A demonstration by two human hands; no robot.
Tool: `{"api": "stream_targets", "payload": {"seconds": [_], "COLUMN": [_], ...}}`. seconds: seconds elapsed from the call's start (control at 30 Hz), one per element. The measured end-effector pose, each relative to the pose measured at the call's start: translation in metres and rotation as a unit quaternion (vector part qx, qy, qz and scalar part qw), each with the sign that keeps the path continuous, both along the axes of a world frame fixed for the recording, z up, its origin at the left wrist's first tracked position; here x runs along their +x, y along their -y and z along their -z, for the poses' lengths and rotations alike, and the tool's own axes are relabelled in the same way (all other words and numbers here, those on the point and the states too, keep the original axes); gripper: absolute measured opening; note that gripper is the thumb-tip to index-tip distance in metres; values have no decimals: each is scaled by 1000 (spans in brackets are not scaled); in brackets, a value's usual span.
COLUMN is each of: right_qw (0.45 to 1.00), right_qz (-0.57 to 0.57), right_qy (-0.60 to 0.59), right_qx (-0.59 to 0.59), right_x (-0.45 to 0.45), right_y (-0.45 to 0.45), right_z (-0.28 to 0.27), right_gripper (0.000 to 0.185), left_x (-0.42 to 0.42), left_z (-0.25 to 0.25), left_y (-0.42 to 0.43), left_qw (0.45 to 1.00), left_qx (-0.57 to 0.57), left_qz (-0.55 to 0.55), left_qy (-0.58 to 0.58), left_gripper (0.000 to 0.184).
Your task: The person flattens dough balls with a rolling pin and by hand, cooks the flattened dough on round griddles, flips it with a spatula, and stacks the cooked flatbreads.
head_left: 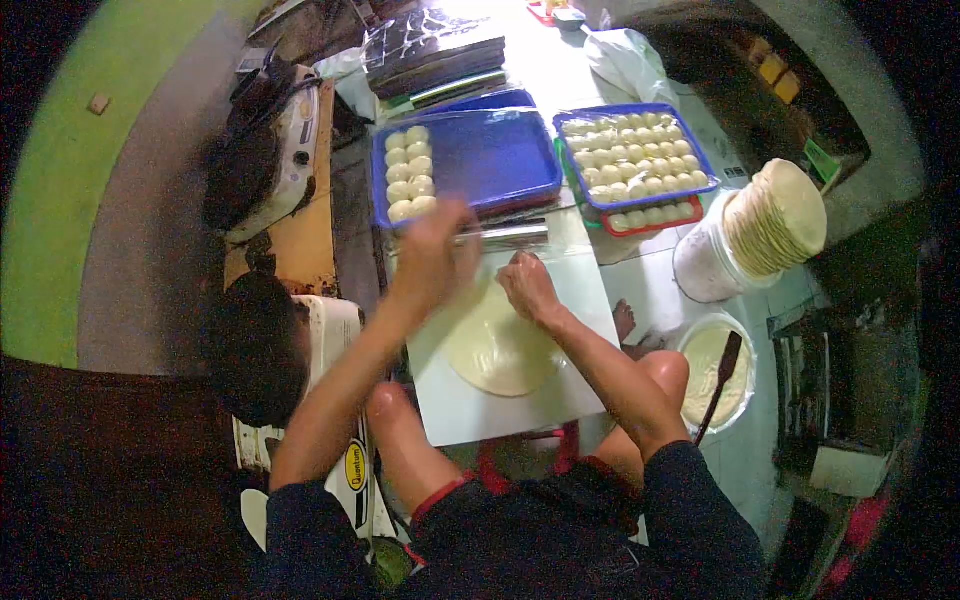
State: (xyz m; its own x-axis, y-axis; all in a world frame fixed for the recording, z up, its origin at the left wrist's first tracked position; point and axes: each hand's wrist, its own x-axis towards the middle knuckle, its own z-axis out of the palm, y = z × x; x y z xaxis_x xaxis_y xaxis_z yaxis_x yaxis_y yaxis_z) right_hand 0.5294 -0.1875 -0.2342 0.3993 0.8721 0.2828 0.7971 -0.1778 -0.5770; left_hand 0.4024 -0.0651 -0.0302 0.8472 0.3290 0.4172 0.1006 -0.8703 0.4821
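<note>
A flat round of dough (505, 350) lies on a white board (440, 410) in front of me, with a shiny highlight on its surface. My right hand (528, 288) is at the round's far right edge, fingers curled in; what they pinch is hidden. Motion smears my left hand (435, 258), which is over the board's far left part, near the blue tray. Just beyond both hands lies a metal rolling pin (515, 234). Dough balls (410, 175) stand in rows along the left side of the blue tray (490, 160).
At the right, another blue tray (708, 185) full of dough balls sits on a red one (650, 228). Stacked flat rounds (775, 220) rest on a white bucket (700, 265). A tub (745, 400) holds pale batter and a dark paddle (722, 380). Stoves (290, 150) stand left.
</note>
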Motion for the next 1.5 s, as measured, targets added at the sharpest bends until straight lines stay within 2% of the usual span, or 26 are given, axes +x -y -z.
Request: {"api": "stream_targets", "payload": {"seconds": [0.13, 0.23, 0.33, 0.4, 0.47, 0.5, 0.53, 0.57, 0.6, 0.67, 0.7, 0.73, 0.8, 0.9, 1.0, 1.03, 1.07, 1.13, 1.17, 1.2, 1.27, 1.3, 1.37, 1.4, 1.47, 1.5], "right_qw": [998, 971, 973, 973, 947, 866, 835, 817, 772, 672, 639, 603, 643, 596, 659, 645, 645, 645, 624, 653, 694, 695, 690, 684, 742, 752], "right_qz": [25, -14, -200, -225, -215, -305, -335, -388, -430, -288, -233, -179, -210, -268, -273, -269, -294, -342, -354, -371, -433, -432, -471, -510, -537, -518], "right_qy": [55, 195, -8, -46, -43, 46, 0, -163, -321, -634, -698, -756, -716, -724, -614, -623, -606, -568, -563, -512, -416, -422, -414, -400, -318, -336], "right_qx": [21, 139, 118, -27, -237, -395, -437, -395, -341, -255, -222, -182, -172, -221, -338, -351, -362, -379, -410, -416, -398, -391, -361, -336, -243, -230], "right_x": [-12, -9, 8, 17, 33, 62, 71, 81, 92, 81, 65, 48, 27, 8, -18, -31, -44, -72, -89, -107, -136, -152, -189, -203, -232, -245], "right_y": [-2, -1, 8, 8, 11, -7, -10, -8, -5, 28, 44, 61, 75, 87, 71, 63, 54, 22, 3, -20, -71, -93, -151, -182, -223, -238], "right_z": [1, 9, 4, -22, -96, -64, -78, -65, -41, 11, -3, -17, -46, -71, -114, -131, -146, -179, -198, -217, -222, -242, -271, -276, -311, -321], "right_gripper": [9, 14, 16, 24, 30, 38, 33, 43, 53, 40, 55, 72, 83, 80, 73, 69, 69, 70, 71, 73, 75, 75, 75, 75, 71, 71], "left_x": [-54, -49, -46, -45, -44, -48, -53, -58, -60, -59, -52, -54, -66, -99, -149, -163, -179, -213, -229, -248, -295, -318, -356, -379, -408, -426], "left_z": [156, 178, 185, 194, 200, 200, 199, 194, 190, 184, 195, 207, 226, 190, 194, 153, 142, 104, 81, 62, 40, 29, -40, -48, -101, -106], "left_y": [15, 3, -11, -22, -15, -9, -1, 8, 11, 17, 18, 14, 15, 30, 55, 60, 64, 63, 59, 51, 10, -11, -48, -81, -117, -140], "left_qw": [995, 996, 998, 996, 994, 990, 983, 954, 932, 872, 923, 907, 865, 709, 527, 502, 470, 462, 511, 560, 575, 581, 686, 693, 792, 847], "left_qx": [-48, -30, -12, -22, -59, -109, -158, -287, -351, -472, -361, -394, -468, -648, -801, -806, -827, -840, -815, -786, -795, -798, -715, -703, -553, -454], "left_qz": [-34, -48, 7, 76, 90, 93, 95, 15, -13, -63, -107, -108, -115, -30, 0, -24, -39, -75, -87, -99, -90, -84, -128, -156, -255, -273], "left_qy": [-84, -70, -54, -48, -1, 1, 3, -80, -92, -111, -80, -99, -141, -277, -284, -312, -307, -275, -259, -245, -173, -137, -44, -28, -35, -40], "left_gripper": [37, 38, 38, 35, 24, 23, 22, 25, 27, 32, 41, 43, 47, 41, 47, 50, 50, 45, 41, 38, 30, 26, 29, 31, 37, 41]}}
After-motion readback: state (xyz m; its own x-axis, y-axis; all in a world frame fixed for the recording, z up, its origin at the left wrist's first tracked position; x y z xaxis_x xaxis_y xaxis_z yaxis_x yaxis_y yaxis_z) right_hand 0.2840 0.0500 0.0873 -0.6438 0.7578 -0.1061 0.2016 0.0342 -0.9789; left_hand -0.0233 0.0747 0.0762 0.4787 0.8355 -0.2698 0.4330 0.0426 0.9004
